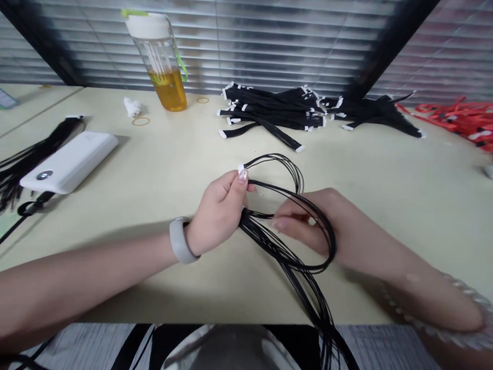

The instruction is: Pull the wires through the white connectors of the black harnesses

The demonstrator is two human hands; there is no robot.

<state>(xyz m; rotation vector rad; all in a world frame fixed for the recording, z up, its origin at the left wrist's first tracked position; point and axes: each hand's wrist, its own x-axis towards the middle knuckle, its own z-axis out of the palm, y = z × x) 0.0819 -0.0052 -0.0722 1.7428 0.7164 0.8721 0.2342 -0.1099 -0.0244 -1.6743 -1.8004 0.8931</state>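
Note:
A bundle of thin black cables [283, 249] with white connector ends curves over the front edge of the table. My left hand [223, 208] is closed on the connector end, thumb pressed on top, and a white connector [241, 167] pokes out above it. From there some wires loop out to the right and bend back. My right hand [316, 221] is inside the loop, thumb and fingers pinching thin black wires a little to the right of the left hand. Its fingertips are partly hidden by the wires.
Black flat cables [273, 110] with white connectors lie piled at the back, with another black pile [379, 115] and red cables [462, 121] to the right. At left are a white power bank [71, 162], more black cables [42, 151] and a bottle [165, 67].

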